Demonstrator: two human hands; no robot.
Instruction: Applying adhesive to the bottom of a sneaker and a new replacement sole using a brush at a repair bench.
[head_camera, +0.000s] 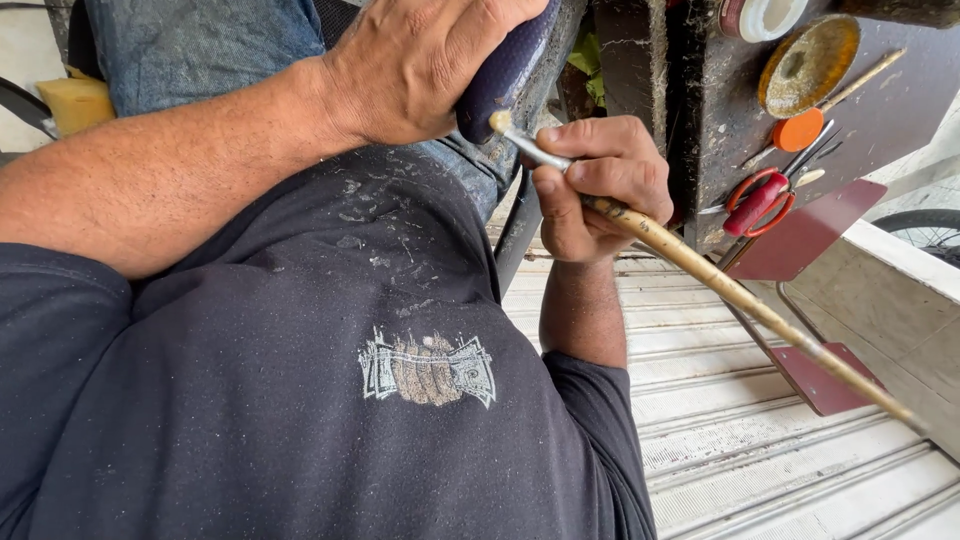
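Ribbed metal floor | right hand grips brush | left hand grips shoe

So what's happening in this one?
A person in a dark shirt works close to the body. The left hand grips a dark blue padded piece. The right hand holds a long-handled brush, its tip against that piece. Red-handled scissors and a round tin sit on the stand beside them.
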